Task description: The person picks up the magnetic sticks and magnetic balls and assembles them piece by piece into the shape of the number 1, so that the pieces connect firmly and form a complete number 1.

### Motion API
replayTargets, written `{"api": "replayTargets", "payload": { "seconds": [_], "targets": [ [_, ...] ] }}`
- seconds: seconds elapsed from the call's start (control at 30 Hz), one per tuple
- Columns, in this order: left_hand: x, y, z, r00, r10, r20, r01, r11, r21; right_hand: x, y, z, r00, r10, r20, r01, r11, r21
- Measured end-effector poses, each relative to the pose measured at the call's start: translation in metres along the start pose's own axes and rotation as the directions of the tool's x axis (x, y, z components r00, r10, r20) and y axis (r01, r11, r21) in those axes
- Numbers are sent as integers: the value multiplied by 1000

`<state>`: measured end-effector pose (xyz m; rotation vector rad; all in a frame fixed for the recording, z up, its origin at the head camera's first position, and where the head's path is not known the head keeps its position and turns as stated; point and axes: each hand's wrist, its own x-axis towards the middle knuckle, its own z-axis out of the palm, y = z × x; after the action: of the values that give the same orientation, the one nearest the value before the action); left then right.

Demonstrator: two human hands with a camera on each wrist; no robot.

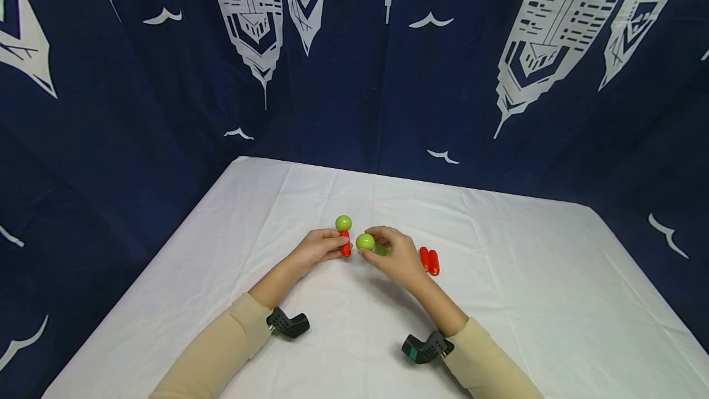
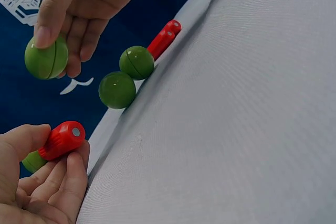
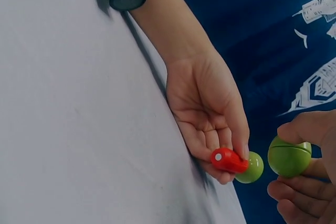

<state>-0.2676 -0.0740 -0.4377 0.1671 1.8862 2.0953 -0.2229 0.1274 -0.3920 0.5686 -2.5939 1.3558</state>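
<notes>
My left hand [image 1: 317, 250] pinches a short red rod [image 1: 346, 246] between thumb and fingers. A green ball [image 1: 343, 223] sits at the rod's far end, touching it. On the rod's near end a round silver spot shows in the left wrist view. With thumb and fingertips my right hand [image 1: 400, 258] grips another green ball [image 1: 365, 241], which has a seam round its middle. That ball is held just right of the rod, apart from it. Two more green balls [image 2: 117, 90] rest on the table close together, mostly covered by the right hand in the head view.
Two red rods [image 1: 434, 263] lie side by side on the white tablecloth [image 1: 526, 300], right of the right hand. A dark blue curtain [image 1: 354, 97] with white building prints hangs behind the table. Each wrist wears a black camera [image 1: 290, 324].
</notes>
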Motion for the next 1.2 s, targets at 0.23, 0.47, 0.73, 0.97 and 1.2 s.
{"api": "replayTargets", "payload": {
  "seconds": [0.23,0.47,0.73,0.97,1.2],
  "targets": [
    [0,0,1,1000,13,6,-13,1000,-23,-5,0,3,977,202,70,-212,951,224],
    [0,0,1,1000,3,3,-3,1000,-27,-10,3,11,953,269,137,-302,869,393],
    [-1,0,1,1000,7,2,-7,1000,-19,-17,7,20,948,241,208,-311,843,438],
    [0,-1,0,1000,4,-1,-4,1000,-17,-18,9,27,944,239,228,-320,832,453],
    [0,-1,0,1000,-2,-11,2,1000,-22,-15,10,36,944,264,195,-324,848,418]
  ]
}}
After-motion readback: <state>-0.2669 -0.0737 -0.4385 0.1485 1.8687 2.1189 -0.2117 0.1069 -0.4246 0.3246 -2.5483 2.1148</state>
